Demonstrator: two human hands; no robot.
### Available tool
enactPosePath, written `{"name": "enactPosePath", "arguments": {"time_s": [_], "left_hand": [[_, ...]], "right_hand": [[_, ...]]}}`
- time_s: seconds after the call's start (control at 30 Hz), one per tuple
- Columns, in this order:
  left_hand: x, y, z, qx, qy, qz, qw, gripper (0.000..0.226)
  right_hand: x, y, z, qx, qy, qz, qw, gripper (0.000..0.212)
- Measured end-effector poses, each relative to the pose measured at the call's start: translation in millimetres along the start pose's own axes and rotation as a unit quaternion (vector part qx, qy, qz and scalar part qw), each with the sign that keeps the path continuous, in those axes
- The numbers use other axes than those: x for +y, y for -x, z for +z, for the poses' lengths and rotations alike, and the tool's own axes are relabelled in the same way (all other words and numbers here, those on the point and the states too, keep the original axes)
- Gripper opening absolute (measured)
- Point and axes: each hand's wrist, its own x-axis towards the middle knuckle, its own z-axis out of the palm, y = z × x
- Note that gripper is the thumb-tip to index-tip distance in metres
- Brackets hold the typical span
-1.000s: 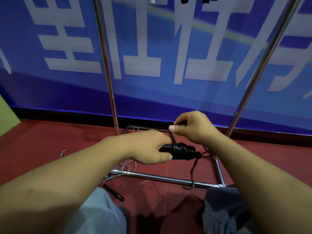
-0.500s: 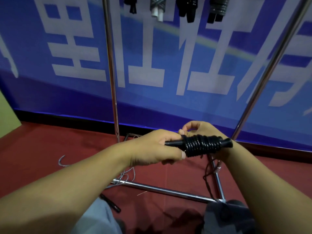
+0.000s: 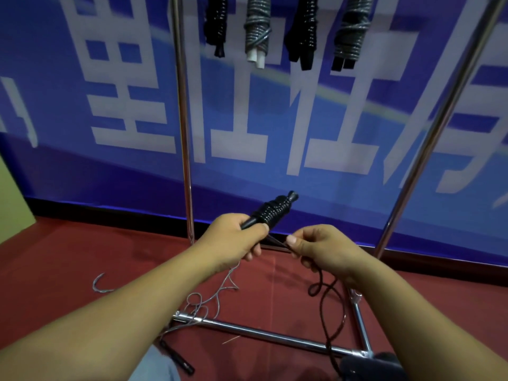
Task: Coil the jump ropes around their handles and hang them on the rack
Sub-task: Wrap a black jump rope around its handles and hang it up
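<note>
So the rack is the anchor here. Four coiled ropes hang side by side between its two uprights, up top, with the banner right behind the rack. The left hand and right hand sit in front of the rack, between the uprights, left one holding the wrapped handles tilted up toward the banner. The loose rope drops from the right hand across the rack's front base bar. Another rope lies on the floor over the bar's left end.
</note>
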Motion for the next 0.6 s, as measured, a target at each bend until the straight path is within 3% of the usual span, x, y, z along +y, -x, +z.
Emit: {"name": "enactPosePath", "arguments": {"time_s": [0.2,0.37,0.6], "left_hand": [[-9.5,-3.3,-8.3,0.067,-0.064,-0.041,0.995,0.024],[-10.0,-3.2,-11.2,0.111,-0.086,-0.024,0.990,0.026],[-13.0,-7.8,-11.6,0.133,-0.071,-0.021,0.988,0.021]], "right_hand": [[-1.8,-0.6,6.2,0.011,-0.020,0.023,0.999,0.026],[-4.1,-0.1,8.5,0.045,0.000,0.006,0.999,0.017],[-8.7,7.0,14.5,0.032,0.087,0.027,0.995,0.037]]}}
